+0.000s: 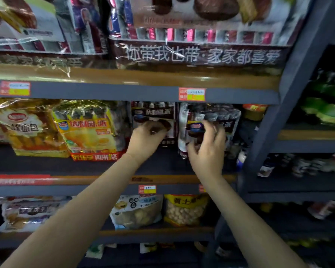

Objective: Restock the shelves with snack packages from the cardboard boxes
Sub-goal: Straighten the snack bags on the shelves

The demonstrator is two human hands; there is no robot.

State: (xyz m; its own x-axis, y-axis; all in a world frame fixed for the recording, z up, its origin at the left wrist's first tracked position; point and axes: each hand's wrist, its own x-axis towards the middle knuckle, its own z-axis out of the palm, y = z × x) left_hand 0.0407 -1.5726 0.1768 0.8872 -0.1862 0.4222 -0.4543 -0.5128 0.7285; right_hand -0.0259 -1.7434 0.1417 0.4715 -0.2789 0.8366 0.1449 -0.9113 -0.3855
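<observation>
Head camera shows our right hand (206,149) pinching a dark snack pack (207,124) upright on the middle shelf (104,165); our left hand (146,137), fingers curled, steadies its neighbour pack (153,117); released leaning, ours could topple forward.

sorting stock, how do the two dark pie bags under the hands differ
The left dark bag stands square, facing front; the right dark bag is turned at an angle. The left hand rests on the left bag; the right hand pinches the right one. Both sit on the middle shelf with matching dark printing.
</observation>
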